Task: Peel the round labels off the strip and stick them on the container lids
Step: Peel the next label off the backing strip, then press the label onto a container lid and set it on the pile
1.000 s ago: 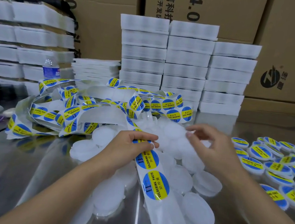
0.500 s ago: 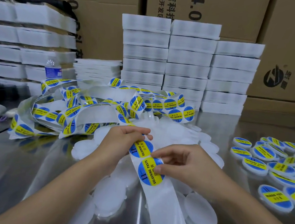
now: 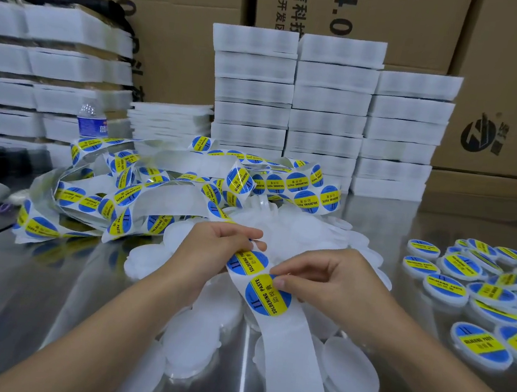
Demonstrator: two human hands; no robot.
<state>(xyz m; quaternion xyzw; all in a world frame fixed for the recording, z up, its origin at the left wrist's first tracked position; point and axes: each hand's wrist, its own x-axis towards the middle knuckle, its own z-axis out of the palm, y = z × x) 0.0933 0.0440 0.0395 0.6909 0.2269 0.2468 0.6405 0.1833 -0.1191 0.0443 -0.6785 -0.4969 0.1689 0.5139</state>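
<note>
- Fingers (image 3: 300,267) of your right hand (image 3: 337,287) are curled in, thumb and forefinger pinching the top edge of one round label (image 3: 268,294), which lies on the strip (image 3: 292,363).
- Your left hand (image 3: 211,252) grips the strip just above that, its fingers (image 3: 240,231) folded over the paper beside a second label (image 3: 247,261).
- Two labels show between your hands; below them the strip is bare white backing.
- Both hands and this stretch of strip sit over the pile of bare lids (image 3: 349,373); the lids overlap too much for an exact count.
- Left of and behind the pile, the tangle of strip (image 3: 139,200) carries dozens of labels.
- Right of the pile lie the labelled lids (image 3: 444,287), more than a dozen, running off the edge.
- Behind the pile stand three foam stacks (image 3: 326,106) side by side, with cardboard boxes (image 3: 511,64) behind them.
- One water bottle (image 3: 90,119) stands far left of the pile.
- Everything rests on one shiny metal table (image 3: 42,299).
</note>
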